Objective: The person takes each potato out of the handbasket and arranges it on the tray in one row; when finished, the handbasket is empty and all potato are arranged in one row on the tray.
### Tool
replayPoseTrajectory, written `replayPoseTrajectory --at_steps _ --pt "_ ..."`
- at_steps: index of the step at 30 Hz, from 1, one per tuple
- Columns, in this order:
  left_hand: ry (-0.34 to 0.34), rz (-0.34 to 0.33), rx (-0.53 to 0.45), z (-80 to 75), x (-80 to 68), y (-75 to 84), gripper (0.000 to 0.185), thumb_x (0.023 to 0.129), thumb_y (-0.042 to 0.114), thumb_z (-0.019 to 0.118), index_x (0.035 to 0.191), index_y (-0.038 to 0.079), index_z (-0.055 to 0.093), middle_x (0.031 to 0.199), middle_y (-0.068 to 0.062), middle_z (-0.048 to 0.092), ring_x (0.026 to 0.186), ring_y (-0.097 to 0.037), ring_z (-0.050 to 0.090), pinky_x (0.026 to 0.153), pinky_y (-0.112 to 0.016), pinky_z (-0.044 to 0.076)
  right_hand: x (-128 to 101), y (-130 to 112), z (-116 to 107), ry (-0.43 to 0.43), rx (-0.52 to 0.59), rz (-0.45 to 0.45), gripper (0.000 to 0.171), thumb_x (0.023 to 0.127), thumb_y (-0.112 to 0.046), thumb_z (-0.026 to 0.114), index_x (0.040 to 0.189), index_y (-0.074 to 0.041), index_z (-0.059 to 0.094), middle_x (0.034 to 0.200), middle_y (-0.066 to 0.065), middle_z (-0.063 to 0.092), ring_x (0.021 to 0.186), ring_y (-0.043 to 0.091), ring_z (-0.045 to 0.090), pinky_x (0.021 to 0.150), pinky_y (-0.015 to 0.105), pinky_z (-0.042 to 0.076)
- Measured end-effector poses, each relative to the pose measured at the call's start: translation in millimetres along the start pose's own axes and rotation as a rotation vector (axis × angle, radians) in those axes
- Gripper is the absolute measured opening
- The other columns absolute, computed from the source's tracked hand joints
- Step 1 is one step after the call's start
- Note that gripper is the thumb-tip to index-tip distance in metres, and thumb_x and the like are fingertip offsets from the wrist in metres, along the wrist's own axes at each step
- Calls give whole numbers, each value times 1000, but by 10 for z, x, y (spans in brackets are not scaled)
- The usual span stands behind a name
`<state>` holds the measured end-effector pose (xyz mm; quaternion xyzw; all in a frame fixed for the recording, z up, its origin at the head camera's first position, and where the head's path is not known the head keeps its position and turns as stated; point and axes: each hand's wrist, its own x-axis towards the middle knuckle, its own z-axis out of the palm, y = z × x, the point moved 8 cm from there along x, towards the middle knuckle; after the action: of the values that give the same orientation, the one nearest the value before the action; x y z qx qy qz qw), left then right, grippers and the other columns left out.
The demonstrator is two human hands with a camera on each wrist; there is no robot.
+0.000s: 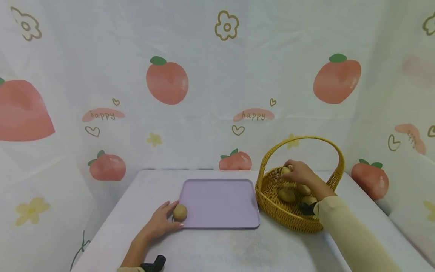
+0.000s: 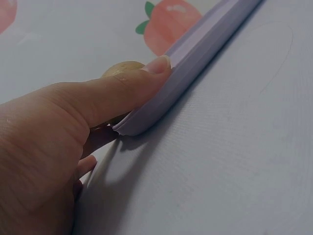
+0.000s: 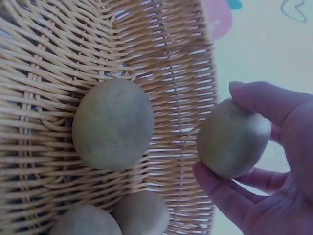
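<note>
In the head view, my left hand (image 1: 162, 222) is at the near left corner of a lilac tray (image 1: 219, 204), fingers spread around a potato (image 1: 180, 212) lying there. The left wrist view has the thumb (image 2: 156, 64) stretched along the tray's rim, with the potato (image 2: 122, 68) partly hidden behind it. Over the far side of a wicker basket (image 1: 289, 217), my right hand (image 1: 300, 173) pinches another potato (image 3: 234, 138) between thumb and fingertips. Below it, a speckled potato (image 3: 113, 124) sits in the basket, with several others around.
The basket's tall arched handle (image 1: 306, 137) rises beside my right forearm. Tray and basket stand side by side on a white-covered table (image 1: 238, 249). Behind them hangs a white curtain (image 1: 204, 143) printed with fruit.
</note>
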<state>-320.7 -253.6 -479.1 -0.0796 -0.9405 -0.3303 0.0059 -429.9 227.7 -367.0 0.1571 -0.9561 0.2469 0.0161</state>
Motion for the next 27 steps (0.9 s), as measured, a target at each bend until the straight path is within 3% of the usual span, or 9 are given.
replayPoseTrajectory --at_steps 5,12,17,19,23,27 --pt "14 -4 5 -34 29 11 94 69 43 86 144 5 45 146 -35 32 133 -56 28 104 -69 24 -55 -90 -101 17 49 13 40 88 -24 71 116 0 56 96 21 57 77 30 55 62 41 47" --pt "7 -10 12 -30 14 -28 95 69 44 86 145 4 45 146 -35 32 134 -55 28 105 -69 24 -226 -270 -87 28 166 -4 35 96 -20 59 123 1 50 109 27 58 76 25 59 62 37 50" --pt "7 -9 -5 -36 -6 -29 94 69 42 86 144 4 45 146 -36 32 134 -55 27 105 -69 24 -325 -470 -47 62 276 -34 28 100 -16 53 125 -3 57 118 25 58 73 23 59 59 41 56" --pt "3 -7 -8 -30 -6 -30 94 69 42 86 144 4 45 146 -36 32 134 -55 27 105 -69 24 -367 -526 -31 75 315 -31 26 100 -16 54 122 -3 60 118 24 59 76 24 61 60 43 57" --pt "2 1 -13 -10 7 -34 94 69 43 86 144 4 45 146 -35 33 134 -54 27 105 -68 24 -450 -601 32 66 346 -6 27 96 -15 61 121 -4 60 97 18 60 72 28 62 61 42 57" --pt "1 -1 -18 14 27 -40 95 69 45 85 145 4 45 146 -34 33 135 -53 27 106 -68 23 -530 -697 98 68 312 -29 38 87 -10 72 122 -6 59 100 15 59 75 26 60 58 35 53"
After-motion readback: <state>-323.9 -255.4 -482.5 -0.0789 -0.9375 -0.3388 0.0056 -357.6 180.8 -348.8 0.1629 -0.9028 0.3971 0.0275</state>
